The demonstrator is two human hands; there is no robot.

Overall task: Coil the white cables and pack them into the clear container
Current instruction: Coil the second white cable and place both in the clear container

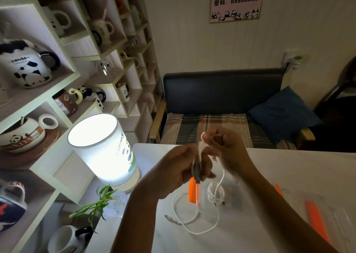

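Observation:
Both hands are raised over the white table. My left hand pinches the plug end of a white cable, and my right hand grips the same cable a little higher, its fingers closed. The cable hangs from them and trails in loose loops on the table, with a metal tip lying at the lower left. A second, coiled white cable lies inside the clear container, which has an orange clip on its left side. The hands hide part of the container.
A clear lid with orange clips lies at the right on the table. A lit cylindrical lamp and a small plant in a glass vase stand at the table's left. Shelves of panda mugs fill the left; a dark sofa is behind.

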